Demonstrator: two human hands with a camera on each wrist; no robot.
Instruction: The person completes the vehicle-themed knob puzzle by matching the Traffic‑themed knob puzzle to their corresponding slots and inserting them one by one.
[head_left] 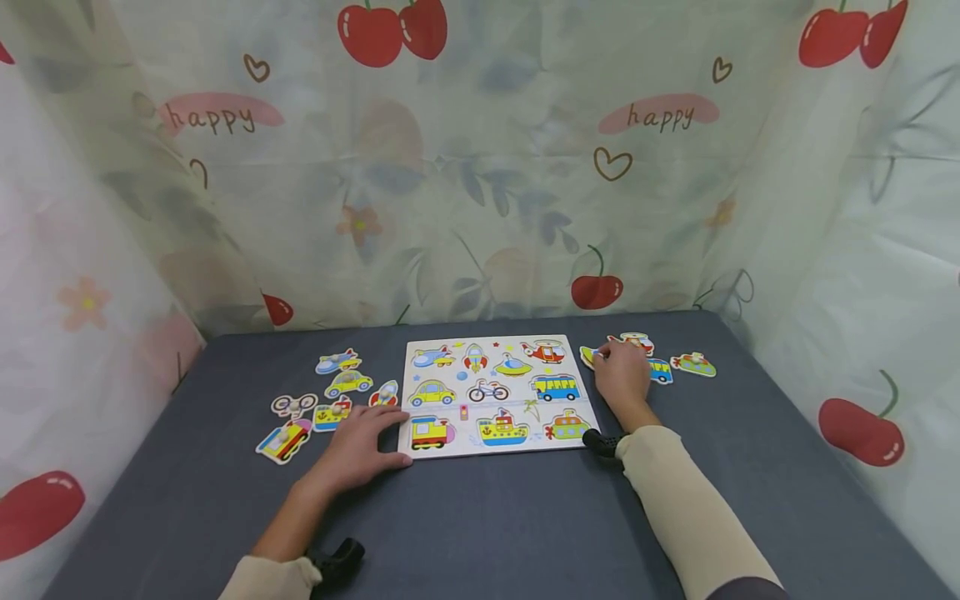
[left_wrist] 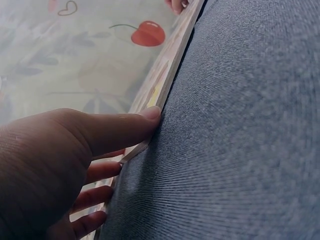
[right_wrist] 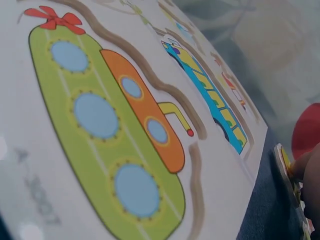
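Note:
A wooden puzzle board (head_left: 465,404) with vehicle pictures lies flat on the table. My left hand (head_left: 360,446) rests at its left edge; in the left wrist view the thumb (left_wrist: 125,131) lies along the rim and the fingers spread beside the corner. Beyond the board's right edge, my right hand (head_left: 624,379) pinches a flying saucer puzzle piece (head_left: 587,357), largely covered by the fingers. A bus piece (head_left: 661,372) and a helicopter piece (head_left: 637,341) lie partly hidden by that hand. The printed submarine (right_wrist: 105,135) fills much of the right wrist view.
Further right is a submarine piece (head_left: 693,364). Left of the board lie a plane piece (head_left: 339,361), car piece (head_left: 348,383), rocket piece (head_left: 385,393), bicycle piece (head_left: 293,405), ship piece (head_left: 332,414) and train piece (head_left: 285,440). A printed curtain (head_left: 480,208) borders the dark table (head_left: 495,525).

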